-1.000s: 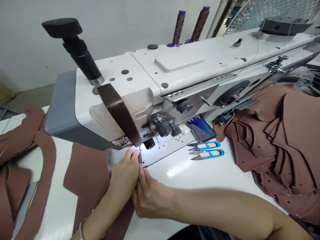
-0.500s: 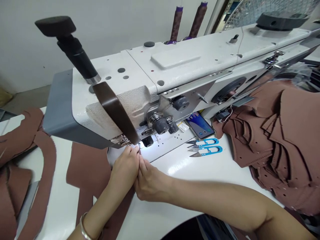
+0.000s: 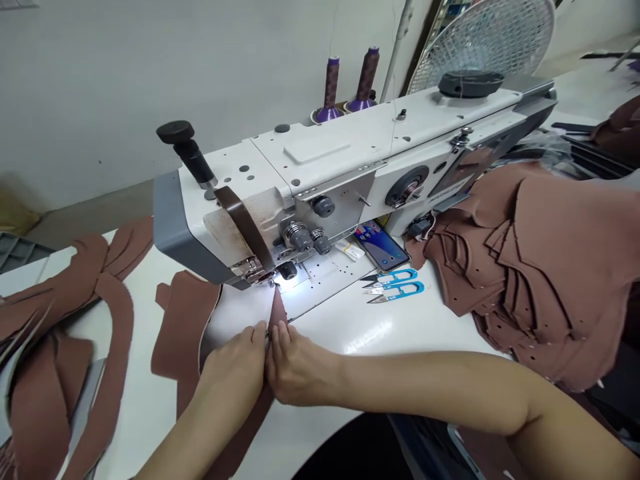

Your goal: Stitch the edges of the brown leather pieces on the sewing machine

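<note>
A brown leather piece (image 3: 279, 308) runs from under the presser foot of a white sewing machine (image 3: 335, 143) toward me, its far end narrow under the lamp. My left hand (image 3: 235, 363) grips its left edge, fingers bent over it. Pressed close beside it, my right hand (image 3: 303, 363) holds the right edge with its fingers together. Both hands sit a short way in front of the needle area, touching each other. The leather's nearer part passes below my left forearm, and the fingertips underneath are hidden.
Two blue thread snips (image 3: 400, 291) and a phone (image 3: 383, 247) lie right of the needle. Stacked leather pieces (image 3: 565, 260) fill the right side. More cut leather (image 3: 117, 347) lies left. Thread cones (image 3: 331, 87) and a fan (image 3: 493, 40) stand behind the machine.
My hands have drawn back from the needle toward me, exposing a stretch of leather in front of the presser foot. The camera view has moved back, so the machine appears smaller.
</note>
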Demonstrator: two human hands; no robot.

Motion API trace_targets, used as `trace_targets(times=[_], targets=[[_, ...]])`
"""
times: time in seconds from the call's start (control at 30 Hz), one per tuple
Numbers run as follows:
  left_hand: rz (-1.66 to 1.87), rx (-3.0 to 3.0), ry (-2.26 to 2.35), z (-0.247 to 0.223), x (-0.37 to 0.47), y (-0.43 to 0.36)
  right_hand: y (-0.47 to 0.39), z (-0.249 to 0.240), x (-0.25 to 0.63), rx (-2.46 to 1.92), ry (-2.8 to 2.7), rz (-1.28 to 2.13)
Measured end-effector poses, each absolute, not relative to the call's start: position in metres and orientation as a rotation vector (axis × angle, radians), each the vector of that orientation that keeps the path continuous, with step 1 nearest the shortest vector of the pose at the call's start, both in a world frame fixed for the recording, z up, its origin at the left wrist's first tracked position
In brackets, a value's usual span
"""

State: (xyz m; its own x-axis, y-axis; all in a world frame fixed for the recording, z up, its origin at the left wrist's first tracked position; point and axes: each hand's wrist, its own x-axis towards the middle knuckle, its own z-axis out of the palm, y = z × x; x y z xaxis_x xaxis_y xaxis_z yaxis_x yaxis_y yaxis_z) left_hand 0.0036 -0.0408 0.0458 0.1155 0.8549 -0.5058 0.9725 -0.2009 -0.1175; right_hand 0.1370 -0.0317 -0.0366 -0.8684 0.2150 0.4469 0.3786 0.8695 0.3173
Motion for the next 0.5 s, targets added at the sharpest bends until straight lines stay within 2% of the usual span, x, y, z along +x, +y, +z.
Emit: trace_targets(times=[0.2, 0.5], targets=[[-0.649, 2.092, 1.715, 0.039, 0.02, -0.035, -0.03, -0.046, 0.147, -0.324, -2.518, -0.692], [-0.575, 2.067, 1.701, 0.019, 0.011, -0.019, -0.019, -0.053, 0.144, -0.334, -2.612, -0.616]])
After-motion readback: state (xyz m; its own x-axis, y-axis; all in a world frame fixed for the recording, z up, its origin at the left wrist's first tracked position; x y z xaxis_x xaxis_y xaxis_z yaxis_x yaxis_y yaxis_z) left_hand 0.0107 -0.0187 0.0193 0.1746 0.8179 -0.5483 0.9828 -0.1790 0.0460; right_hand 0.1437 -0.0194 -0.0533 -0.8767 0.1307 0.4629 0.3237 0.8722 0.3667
